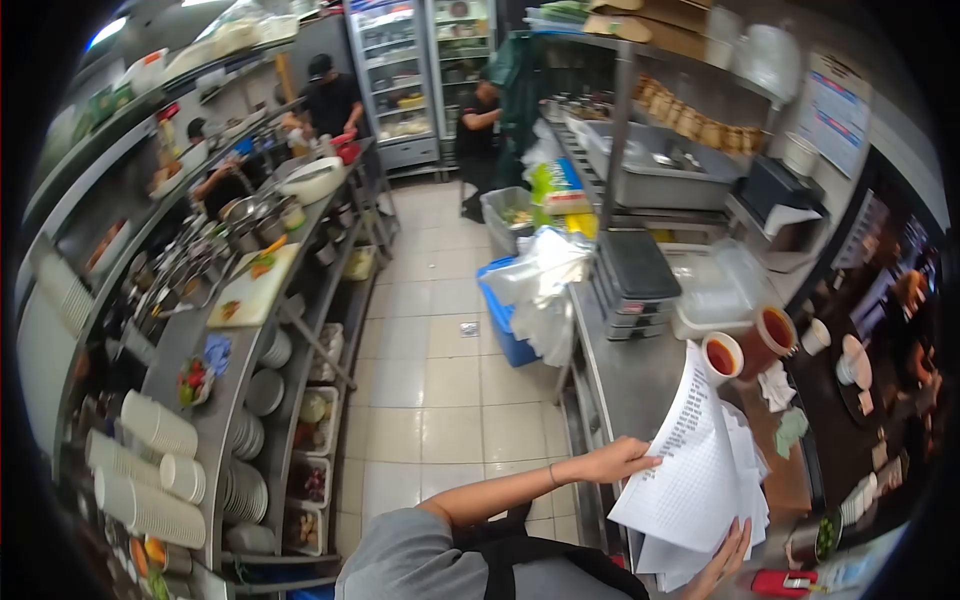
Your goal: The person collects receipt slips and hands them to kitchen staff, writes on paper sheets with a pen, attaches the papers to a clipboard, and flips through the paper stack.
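Grey sleeve (395,535): nearest the camera.
Printed sheets (675,480): over steel counter (632,375); probably light, floppy, creasable, best held by edges.
Left hand (620,460): pinching one edge.
Right hand (728,553): against lower edge, grip unclear.
Red-sauce tub (721,356): just beyond.

- Hands at the papers here beside me: two, a left hand (622,460) and a right hand (730,556).
- Paper sheets (682,470): several, overlapping too much for me to count.
- Tubs of red liquid: two, a smaller tub (722,358) and a larger tub (768,342).
- Co-workers (333,100) across the kitchen: at least three; figures through the dark opening are too blurred to number.
- Glass fridge doors (392,65): two.
- Chopping board (255,288): one.
- Big white bowl (313,180): one.
- Blue bin (508,318): one.
- Blue cloth (217,354): one.
- Stacks of white containers (160,422) on the left counter: four that I make out.
- Wall poster (834,112): one.
- Floor drain (469,328): one.
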A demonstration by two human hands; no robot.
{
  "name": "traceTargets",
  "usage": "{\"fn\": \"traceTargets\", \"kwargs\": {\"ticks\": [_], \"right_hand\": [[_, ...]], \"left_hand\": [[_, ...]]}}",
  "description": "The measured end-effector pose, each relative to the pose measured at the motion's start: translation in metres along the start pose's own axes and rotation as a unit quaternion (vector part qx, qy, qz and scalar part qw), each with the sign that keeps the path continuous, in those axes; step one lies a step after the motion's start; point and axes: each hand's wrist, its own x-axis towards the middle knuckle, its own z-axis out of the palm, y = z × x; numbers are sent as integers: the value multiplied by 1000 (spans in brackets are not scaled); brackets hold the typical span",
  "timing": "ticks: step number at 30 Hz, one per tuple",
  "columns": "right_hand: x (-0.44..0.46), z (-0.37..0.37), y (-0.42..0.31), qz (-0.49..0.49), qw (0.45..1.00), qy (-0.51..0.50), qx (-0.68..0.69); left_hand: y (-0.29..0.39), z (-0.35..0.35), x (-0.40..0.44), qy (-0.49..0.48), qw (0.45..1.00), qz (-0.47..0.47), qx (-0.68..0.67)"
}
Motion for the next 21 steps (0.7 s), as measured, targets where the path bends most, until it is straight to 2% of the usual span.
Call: {"fn": "traceTargets", "kwargs": {"ticks": [2, 4, 6, 8, 9, 11, 12, 14, 16, 18, 19, 21], "right_hand": [[9, 53, -37, 119, 991, -53, 19], [22, 86, -16, 197, 962, -186, 42], [13, 139, -28, 223, 926, -259, 157], [-9, 197, -13, 220, 944, -199, 147], [-14, 227, -31, 206, 912, -283, 211], [-30, 287, -41, 213, 907, -310, 189], [-37, 319, -43, 176, 920, -312, 162], [-42, 382, -54, 96, 915, -374, 117], [-48, 443, -66, 16, 904, -406, 131], [-52, 500, -67, 10, 886, -436, 158], [-54, 527, -60, 5, 885, -438, 157], [-59, 577, -51, -3, 881, -448, 150]], "left_hand": [[-7, -25, -36, -17, 998, 4, 53], [0, -47, -74, -13, 998, 10, 62], [-22, -68, -109, 0, 999, -23, 24], [-41, -94, -143, 38, 998, -48, 15], [-47, -107, -160, 69, 996, -58, 23], [-57, -140, -196, 130, 988, -88, 13], [-63, -158, -212, 155, 982, -110, -6], [-77, -194, -243, 253, 952, -113, -131], [-63, -239, -269, 356, 919, -129, -108], [-74, -288, -295, 439, 886, -77, -131], [-79, -312, -303, 478, 857, -22, -192], [-74, -368, -322, 469, 813, 62, -339]]}}
